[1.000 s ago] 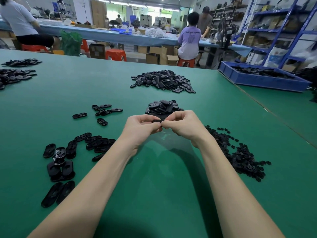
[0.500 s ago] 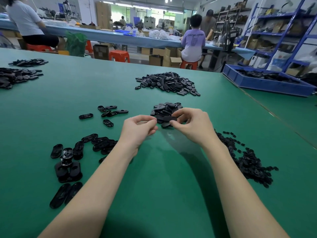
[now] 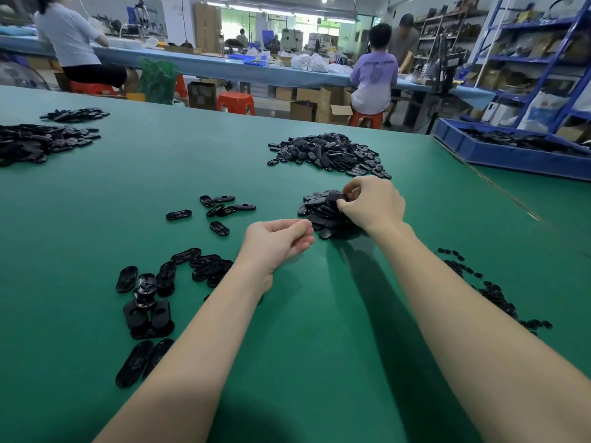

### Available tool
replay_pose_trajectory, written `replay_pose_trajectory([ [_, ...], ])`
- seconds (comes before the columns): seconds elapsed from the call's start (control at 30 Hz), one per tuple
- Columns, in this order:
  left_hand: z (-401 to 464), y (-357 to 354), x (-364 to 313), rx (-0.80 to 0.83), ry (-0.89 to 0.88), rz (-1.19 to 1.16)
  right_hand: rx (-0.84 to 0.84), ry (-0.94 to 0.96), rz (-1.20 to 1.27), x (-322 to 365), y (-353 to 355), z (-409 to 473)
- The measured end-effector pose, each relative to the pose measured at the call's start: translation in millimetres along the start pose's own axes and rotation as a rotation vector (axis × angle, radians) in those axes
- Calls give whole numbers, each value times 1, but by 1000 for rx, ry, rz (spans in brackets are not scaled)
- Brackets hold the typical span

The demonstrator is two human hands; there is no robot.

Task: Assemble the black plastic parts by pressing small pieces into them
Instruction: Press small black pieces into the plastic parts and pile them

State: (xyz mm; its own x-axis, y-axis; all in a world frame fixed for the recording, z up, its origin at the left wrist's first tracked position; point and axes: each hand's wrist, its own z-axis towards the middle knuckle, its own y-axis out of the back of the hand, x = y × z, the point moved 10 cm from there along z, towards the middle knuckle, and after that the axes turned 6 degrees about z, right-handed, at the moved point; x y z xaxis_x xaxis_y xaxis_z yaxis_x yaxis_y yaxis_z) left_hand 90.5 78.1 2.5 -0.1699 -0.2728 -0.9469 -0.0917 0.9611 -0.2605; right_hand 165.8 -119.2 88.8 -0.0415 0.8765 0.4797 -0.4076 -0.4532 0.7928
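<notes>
Green table (image 3: pixel 96 193) is filling most of the frame. Right hand (image 3: pixel 372 204), centre frame, is pinching a black oval part (image 3: pixel 335 197) atop the near pile (image 3: pixel 323 212). Left hand (image 3: pixel 276 241), just below-left, is curling its fingers, seemingly around nothing (palm hidden). Purple shirt (image 3: pixel 374 75) lettering, upper right, is staying unreadable.

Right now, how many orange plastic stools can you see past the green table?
4: one under the seated person at far left, one by the green bag, one free-standing mid-aisle, one under the purple-shirted person. Others may be hidden.
</notes>
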Motion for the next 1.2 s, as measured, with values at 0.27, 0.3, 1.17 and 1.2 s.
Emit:
replay_pose_trajectory([
  [0.27,5,20,-17,-2,-2,251,179,83,157,26,-14,-41],
  [0.3,5,26,-21,-3,-4,312,244,103,155,33,-21,-52],
  [1.17,-2,64,-49,-66,-28,526,755,376,312,145,-78,-149],
  [1.2,-2,64,-48,-63,-27,527,758,372,329,143,-77,-149],
])
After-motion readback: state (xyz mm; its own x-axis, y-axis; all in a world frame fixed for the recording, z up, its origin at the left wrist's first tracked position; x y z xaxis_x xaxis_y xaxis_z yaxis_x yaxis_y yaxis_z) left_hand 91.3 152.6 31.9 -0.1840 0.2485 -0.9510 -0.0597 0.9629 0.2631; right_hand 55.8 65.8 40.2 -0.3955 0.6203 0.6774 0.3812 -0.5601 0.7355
